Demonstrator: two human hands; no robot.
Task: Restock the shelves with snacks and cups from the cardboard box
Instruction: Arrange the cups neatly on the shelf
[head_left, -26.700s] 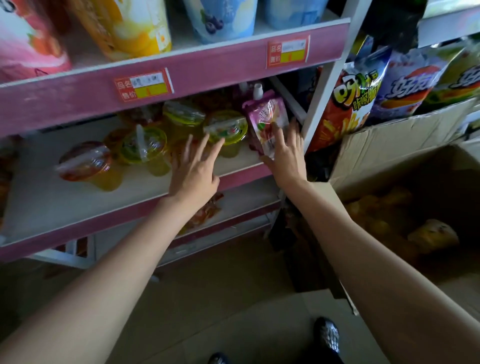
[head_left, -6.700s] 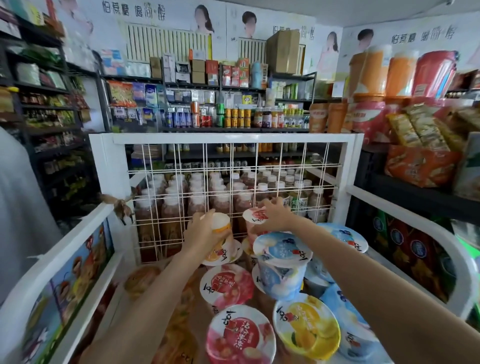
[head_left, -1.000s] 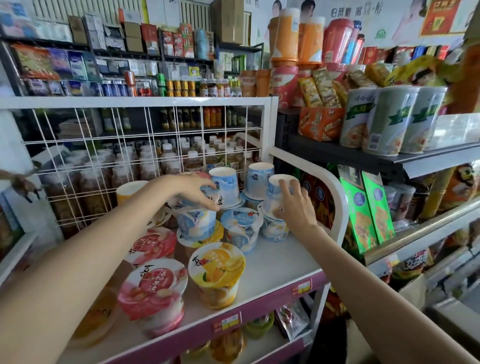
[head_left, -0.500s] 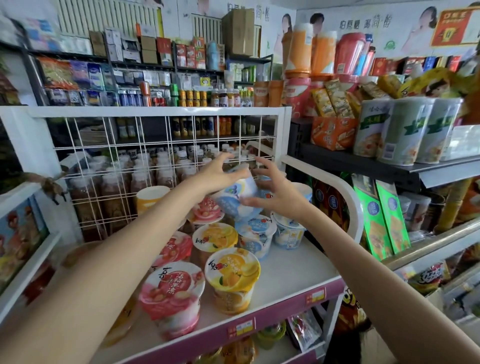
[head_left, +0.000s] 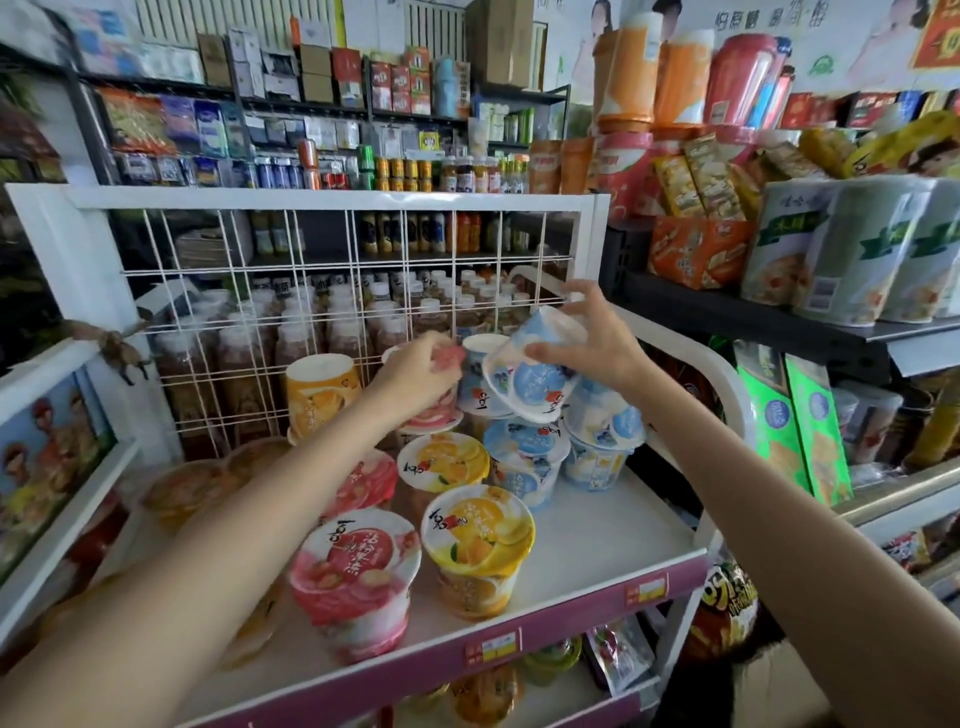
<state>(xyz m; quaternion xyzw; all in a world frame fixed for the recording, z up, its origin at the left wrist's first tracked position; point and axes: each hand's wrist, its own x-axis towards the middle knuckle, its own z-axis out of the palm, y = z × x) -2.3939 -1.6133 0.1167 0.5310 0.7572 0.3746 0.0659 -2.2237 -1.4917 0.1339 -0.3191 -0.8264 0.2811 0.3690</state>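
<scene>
Right hand (head_left: 592, 345) was raised over the back of the shelf (head_left: 597, 540), a blue cup (head_left: 530, 374) gripped in it. The cup was tilted, lid facing down toward the camera, base up and away. Thumb was pressed on the near side by the lid rim, the other fingers (head_left: 576, 306) were curled over the base end. The cup was held clear of the shelf, just above the stacked blue cups (head_left: 597, 431) sitting below the fingers.

Left hand (head_left: 421, 374) was closed around a pink cup (head_left: 441, 410) at the back row, left of the blue cup. Fingers were wrapped over its top; the exact contact could not be made out because of blur. The pink cup appeared to be resting on another cup below, not lifted free.

Left of the left fingers, an upturned orange cup (head_left: 322, 389) was stood against the wire grid (head_left: 332, 291). Nearer the camera than both hands, more cups were lined up upright on the shelf: a yellow cup (head_left: 478, 545) and a big pink cup (head_left: 353, 571) at the front edge, another yellow-lidded one and a blue-lidded one behind them.

Beyond the fingers, bottles (head_left: 322, 332) were seen through the grid.
</scene>
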